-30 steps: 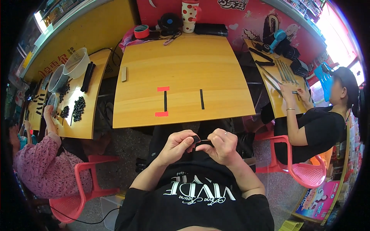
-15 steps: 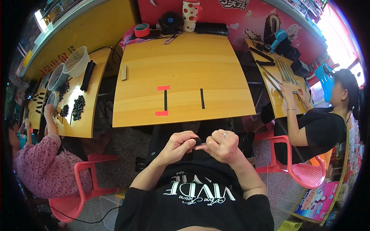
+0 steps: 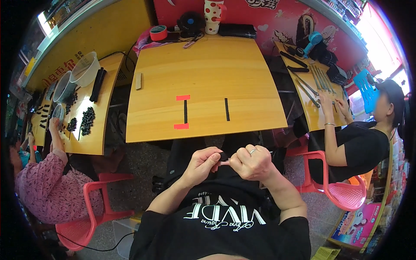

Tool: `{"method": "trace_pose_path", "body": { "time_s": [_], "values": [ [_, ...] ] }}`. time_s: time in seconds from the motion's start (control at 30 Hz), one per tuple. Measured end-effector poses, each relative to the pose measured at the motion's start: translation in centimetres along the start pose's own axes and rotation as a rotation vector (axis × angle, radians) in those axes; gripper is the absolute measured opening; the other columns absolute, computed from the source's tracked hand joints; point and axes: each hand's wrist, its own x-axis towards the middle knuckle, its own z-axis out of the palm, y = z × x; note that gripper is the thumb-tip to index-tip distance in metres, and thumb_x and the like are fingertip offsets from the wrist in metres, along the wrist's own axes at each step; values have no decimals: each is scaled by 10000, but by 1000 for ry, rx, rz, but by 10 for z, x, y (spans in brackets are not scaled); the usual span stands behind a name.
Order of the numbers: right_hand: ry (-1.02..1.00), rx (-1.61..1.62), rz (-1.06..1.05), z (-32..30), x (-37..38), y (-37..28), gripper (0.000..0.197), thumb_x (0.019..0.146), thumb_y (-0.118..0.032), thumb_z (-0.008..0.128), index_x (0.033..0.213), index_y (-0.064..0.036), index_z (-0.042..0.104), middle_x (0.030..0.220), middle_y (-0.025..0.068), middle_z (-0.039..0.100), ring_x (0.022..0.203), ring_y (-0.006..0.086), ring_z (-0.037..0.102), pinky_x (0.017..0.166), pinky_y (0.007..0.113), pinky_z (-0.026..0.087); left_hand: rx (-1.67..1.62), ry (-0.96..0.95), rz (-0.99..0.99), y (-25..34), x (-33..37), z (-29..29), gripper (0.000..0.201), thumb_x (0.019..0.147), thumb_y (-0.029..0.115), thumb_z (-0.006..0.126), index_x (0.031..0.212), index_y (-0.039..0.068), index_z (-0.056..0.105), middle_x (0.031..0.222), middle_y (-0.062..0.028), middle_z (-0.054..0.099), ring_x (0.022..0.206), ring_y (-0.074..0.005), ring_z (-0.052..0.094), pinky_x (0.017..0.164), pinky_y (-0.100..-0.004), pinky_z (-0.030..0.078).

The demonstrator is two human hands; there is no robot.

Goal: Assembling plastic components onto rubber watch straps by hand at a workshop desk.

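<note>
My left hand (image 3: 200, 167) and my right hand (image 3: 252, 162) are held close together above my lap, in front of the table edge. A small black piece (image 3: 223, 157) shows at the left thumb and fingertips, mostly covered by them. The right hand is curled into a fist, with a finger stretched toward the left fingertips. A thin tip (image 3: 271, 152) pokes out at the outer side of that fist; what it belongs to is hidden. On the table lie two narrow black strips, the left strip (image 3: 185, 112) between two pieces of red tape (image 3: 183, 98), the right strip (image 3: 227, 109) loose.
The wooden table (image 3: 203, 65) carries a small flat bar (image 3: 138, 81), a red tape roll (image 3: 158, 33), a dotted tumbler (image 3: 213, 17) and a black pouch (image 3: 237, 30). Co-workers sit left and right on red chairs (image 3: 89, 216), at tables with black pieces (image 3: 88, 121) and thin rods (image 3: 321, 80).
The right hand has turned slightly, and its finger now reaches toward the left fingertips. Less of the black piece shows. The co-worker's hands on the right have shifted a little.
</note>
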Motion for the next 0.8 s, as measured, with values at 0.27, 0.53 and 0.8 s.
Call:
{"method": "trace_pose_path", "body": {
  "time_s": [0.27, 0.53, 0.8],
  "values": [
    [7, 21, 60, 7, -3, -4, 370, 800, -393, 672, 629, -135, 469, 594, -4, 361, 485, 128, 431, 423, 257, 295, -158, 4, -42, -11, 3, 2, 322, 1008, 297, 509, 993, -2, 629, 734, 4, 578, 617, -59, 521, 543, -202, 416],
    [-199, 160, 20, -1, 5, 8, 326, 801, -365, 673, 661, -119, 509, 617, 20, 445, 519, 144, 521, 449, 267, 390, -2, -8, -77, -10, 4, -3, 266, 1011, 238, 506, 1028, 0, 623, 751, 6, 590, 629, -54, 525, 570, -207, 437],
    [-179, 284, 37, 10, 1, 8, 306, 814, -322, 666, 648, -118, 510, 610, 24, 453, 513, 154, 538, 437, 278, 398, -187, -120, -155, -7, 8, -7, 227, 989, 207, 540, 1041, 4, 627, 754, -19, 616, 636, -80, 559, 572, -220, 449]
  ]
}}
